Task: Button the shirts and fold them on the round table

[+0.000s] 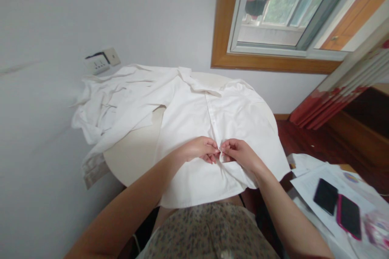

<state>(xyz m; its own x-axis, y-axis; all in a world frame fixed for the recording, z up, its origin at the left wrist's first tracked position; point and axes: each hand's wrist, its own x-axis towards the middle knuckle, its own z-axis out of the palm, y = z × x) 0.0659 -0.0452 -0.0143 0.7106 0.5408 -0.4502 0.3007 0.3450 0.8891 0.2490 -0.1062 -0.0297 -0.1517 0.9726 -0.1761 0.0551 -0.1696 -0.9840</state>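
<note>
A white shirt (194,113) lies spread front-up on a small round cream table (133,149), collar toward the wall, hem hanging over the near edge. My left hand (202,148) and my right hand (238,151) meet at the shirt's front placket near the hem. Both hands have curled fingers pinching the two edges of the placket together. One sleeve is bunched up at the left side of the table.
A wall socket plate (101,61) sits on the wall behind the table. A wood-framed window (285,20) is at the upper right. To the right, two dark phones (337,204) lie on papers (313,182) over a dark wooden surface.
</note>
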